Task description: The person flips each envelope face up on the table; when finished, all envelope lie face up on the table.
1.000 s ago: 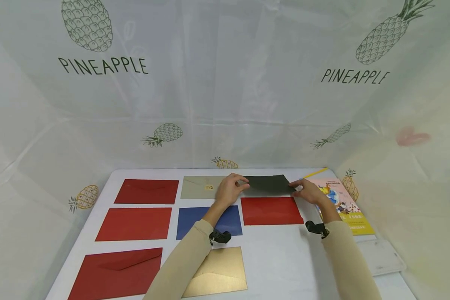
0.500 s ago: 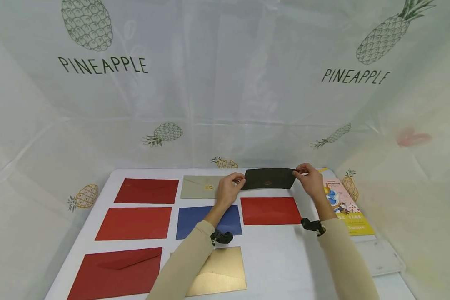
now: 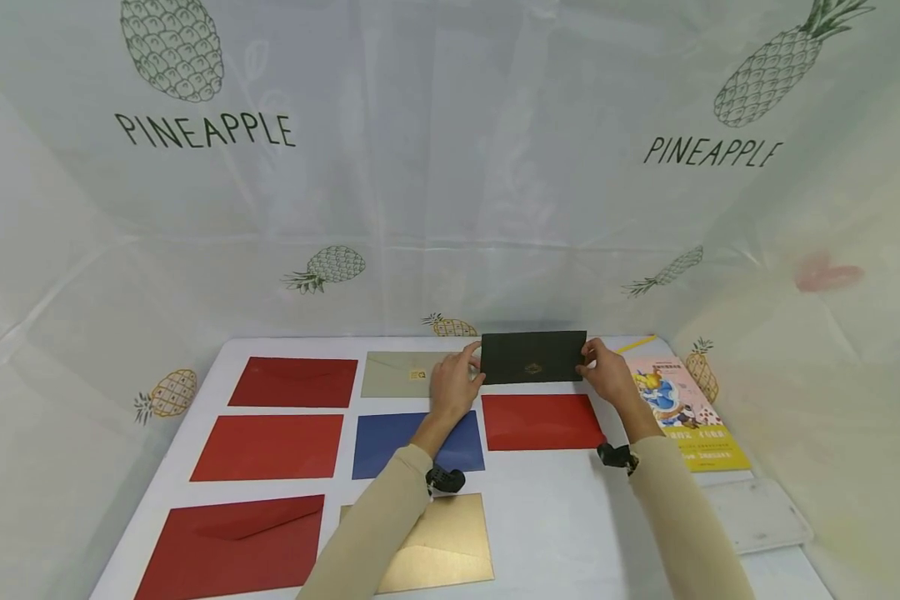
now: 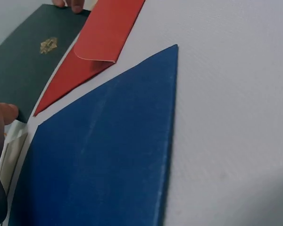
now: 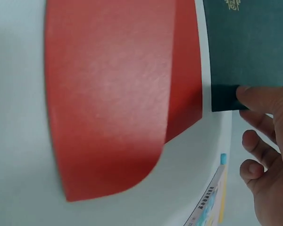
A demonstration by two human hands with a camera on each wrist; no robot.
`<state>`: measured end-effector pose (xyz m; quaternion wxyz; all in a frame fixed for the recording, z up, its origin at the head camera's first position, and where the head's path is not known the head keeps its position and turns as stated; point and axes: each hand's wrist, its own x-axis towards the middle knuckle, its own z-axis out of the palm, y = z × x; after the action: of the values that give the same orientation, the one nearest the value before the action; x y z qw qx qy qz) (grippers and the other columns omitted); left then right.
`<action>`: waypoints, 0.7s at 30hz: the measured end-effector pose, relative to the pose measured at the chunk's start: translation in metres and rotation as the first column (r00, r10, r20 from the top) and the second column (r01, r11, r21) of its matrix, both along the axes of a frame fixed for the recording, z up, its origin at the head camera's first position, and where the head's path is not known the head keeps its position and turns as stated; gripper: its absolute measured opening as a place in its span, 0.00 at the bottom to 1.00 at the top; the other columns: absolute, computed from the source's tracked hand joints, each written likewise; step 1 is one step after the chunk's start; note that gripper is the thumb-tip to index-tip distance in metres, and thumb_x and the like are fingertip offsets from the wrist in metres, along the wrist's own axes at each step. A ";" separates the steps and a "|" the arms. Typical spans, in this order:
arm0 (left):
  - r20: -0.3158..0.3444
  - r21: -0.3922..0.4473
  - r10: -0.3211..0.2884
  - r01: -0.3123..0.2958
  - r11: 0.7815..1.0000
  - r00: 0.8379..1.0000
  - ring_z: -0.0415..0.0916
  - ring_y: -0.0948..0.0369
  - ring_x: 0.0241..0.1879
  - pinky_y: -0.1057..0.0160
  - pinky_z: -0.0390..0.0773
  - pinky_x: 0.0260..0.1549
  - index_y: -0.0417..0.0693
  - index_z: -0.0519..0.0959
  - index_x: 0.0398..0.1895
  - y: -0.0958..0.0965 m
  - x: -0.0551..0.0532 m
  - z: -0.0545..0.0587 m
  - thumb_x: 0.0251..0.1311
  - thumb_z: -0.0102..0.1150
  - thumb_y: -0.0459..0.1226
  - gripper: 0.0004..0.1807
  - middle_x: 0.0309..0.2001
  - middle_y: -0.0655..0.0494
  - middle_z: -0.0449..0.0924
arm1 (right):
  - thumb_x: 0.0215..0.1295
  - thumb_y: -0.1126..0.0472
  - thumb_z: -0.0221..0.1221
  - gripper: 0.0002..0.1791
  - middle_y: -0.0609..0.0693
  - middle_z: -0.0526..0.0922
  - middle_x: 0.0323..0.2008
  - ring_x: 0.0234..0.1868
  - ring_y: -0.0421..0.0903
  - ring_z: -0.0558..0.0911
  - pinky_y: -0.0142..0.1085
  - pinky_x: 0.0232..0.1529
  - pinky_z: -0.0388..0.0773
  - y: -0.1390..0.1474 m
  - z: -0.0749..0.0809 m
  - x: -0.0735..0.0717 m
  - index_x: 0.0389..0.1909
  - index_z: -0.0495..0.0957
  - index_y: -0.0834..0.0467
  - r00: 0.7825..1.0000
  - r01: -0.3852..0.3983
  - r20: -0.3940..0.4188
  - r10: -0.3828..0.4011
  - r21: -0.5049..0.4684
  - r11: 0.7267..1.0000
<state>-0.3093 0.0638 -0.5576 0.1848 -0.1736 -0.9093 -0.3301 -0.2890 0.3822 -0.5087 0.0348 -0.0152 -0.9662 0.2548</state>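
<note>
A dark green envelope [image 3: 532, 354] with a small gold emblem is held between my two hands at the back of the table, its printed face towards me. My left hand [image 3: 453, 383] pinches its left end. At the right end my right hand [image 3: 609, 375] grips a corner; the right wrist view shows the thumb [image 5: 259, 97] lying on the face and the fingers behind. Just in front lies a red envelope [image 3: 542, 422] with its flap visible in both wrist views. A blue envelope [image 3: 461, 442] lies under my left forearm, and a grey-beige envelope [image 3: 390, 375] is partly covered by my left hand.
Three red envelopes [image 3: 292, 383] form a column on the left side of the white table [image 3: 562, 525]. A gold envelope [image 3: 450, 542] lies near the front, partly under my left sleeve. On the right are an illustrated book [image 3: 705, 433], a yellow pencil-like stick [image 3: 636, 344] and a white flat object [image 3: 757, 512].
The dark green envelope has gone from showing a plain face to showing its gold emblem, and is now raised to face me. My right hand went up, then came down and left.
</note>
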 end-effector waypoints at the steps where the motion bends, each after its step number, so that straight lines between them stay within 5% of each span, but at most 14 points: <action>1: 0.000 -0.008 0.003 -0.003 1.000 1.000 0.80 0.58 0.45 0.54 0.73 0.46 0.59 0.70 0.71 0.000 0.000 -0.001 0.56 0.74 0.40 0.38 0.41 0.64 0.86 | 0.69 0.61 0.62 0.19 0.63 0.81 0.49 0.37 0.55 0.79 0.43 0.34 0.74 0.001 -0.001 0.000 0.55 0.67 0.60 1.000 -0.007 0.010 0.007 -0.004 1.000; 7: 0.069 -0.065 -0.032 0.036 0.997 0.997 0.76 0.55 0.51 0.50 0.70 0.47 0.59 0.76 0.67 -0.004 -0.005 -0.004 0.58 0.72 0.44 0.32 0.45 0.65 0.86 | 0.70 0.61 0.61 0.25 0.63 0.79 0.52 0.42 0.57 0.80 0.46 0.39 0.76 0.004 -0.010 -0.003 0.64 0.68 0.60 0.998 -0.023 0.064 0.024 -0.024 0.999; 13: 0.180 -0.149 -0.042 0.069 0.986 0.983 0.69 0.52 0.59 0.47 0.67 0.51 0.64 0.82 0.61 -0.011 -0.010 -0.003 0.61 0.68 0.52 0.24 0.60 0.60 0.79 | 0.71 0.61 0.60 0.27 0.65 0.78 0.54 0.42 0.55 0.78 0.43 0.38 0.76 0.005 -0.018 -0.006 0.68 0.69 0.61 0.992 -0.043 0.115 0.043 -0.006 0.999; 21: 0.258 -0.128 -0.072 0.108 0.986 0.963 0.62 0.49 0.64 0.44 0.61 0.59 0.65 0.83 0.59 -0.016 -0.010 0.001 0.62 0.68 0.52 0.22 0.64 0.56 0.73 | 0.71 0.60 0.60 0.25 0.65 0.77 0.53 0.47 0.57 0.77 0.48 0.44 0.77 0.005 -0.020 -0.008 0.67 0.72 0.63 0.990 -0.072 0.129 0.062 0.069 0.995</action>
<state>-0.3197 0.0478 -0.5569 0.0394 -0.1839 -0.9375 -0.2927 -0.2969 0.3869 -0.5283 -0.0348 0.0025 -0.9752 0.2186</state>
